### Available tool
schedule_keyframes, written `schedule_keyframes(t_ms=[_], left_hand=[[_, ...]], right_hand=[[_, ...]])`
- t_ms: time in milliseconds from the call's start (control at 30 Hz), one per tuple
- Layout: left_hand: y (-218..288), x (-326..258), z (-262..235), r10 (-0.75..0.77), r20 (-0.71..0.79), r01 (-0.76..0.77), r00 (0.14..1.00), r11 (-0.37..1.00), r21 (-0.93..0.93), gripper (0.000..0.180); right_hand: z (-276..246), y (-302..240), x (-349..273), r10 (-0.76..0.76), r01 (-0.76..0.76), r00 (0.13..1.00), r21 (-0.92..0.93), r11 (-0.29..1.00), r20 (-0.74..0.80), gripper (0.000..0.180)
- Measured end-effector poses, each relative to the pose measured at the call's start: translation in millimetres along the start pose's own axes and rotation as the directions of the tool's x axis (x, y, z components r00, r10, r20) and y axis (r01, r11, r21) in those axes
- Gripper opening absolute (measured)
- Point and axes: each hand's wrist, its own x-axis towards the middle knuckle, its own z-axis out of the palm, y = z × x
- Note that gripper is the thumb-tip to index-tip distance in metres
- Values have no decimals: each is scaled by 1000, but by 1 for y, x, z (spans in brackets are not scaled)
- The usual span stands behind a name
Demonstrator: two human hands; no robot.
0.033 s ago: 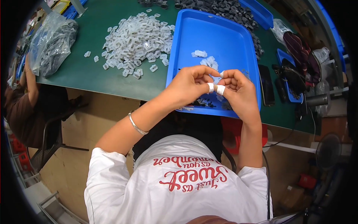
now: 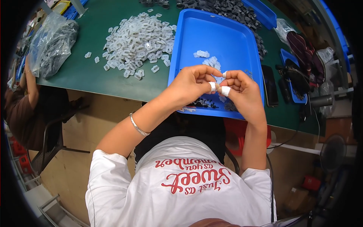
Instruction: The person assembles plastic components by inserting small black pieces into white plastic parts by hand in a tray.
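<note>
Over the near part of a blue tray (image 2: 211, 30), my left hand (image 2: 191, 85) and my right hand (image 2: 245, 96) meet fingertip to fingertip. Both hands are closed in a pinch, with thumbs and forefingers almost touching. White tape wraps both thumbs and one fingertip of the right hand. Whatever lies between the fingertips is too small and hidden to name. Just beyond my hands, small translucent white plastic pieces (image 2: 201, 54) lie in the tray. Small black parts (image 2: 204, 103) are gathered along its near edge, partly covered by my hands.
Left of the tray, a large heap of white plastic pieces (image 2: 138, 43) spreads over the green table (image 2: 90, 22). Dark parts (image 2: 227, 9) are piled behind it. A phone (image 2: 270, 85) lies to the right. A clear bag (image 2: 56, 45) and a seated person (image 2: 26, 117) are at far left.
My thumbs have shifted very slightly where they meet. The rest looks the same.
</note>
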Motion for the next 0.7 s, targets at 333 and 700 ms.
schedule_keyframes(t_ms=[333,700], left_hand=[[9,3,0,-69,-87,62,994,995,-82,23],[8,5,4,-216,-21,209,976,963,-170,20]], right_hand=[[-30,23,-7,-111,111,993,-623,774,39,18],[-26,27,-3,-221,210,972,-743,636,86,11]])
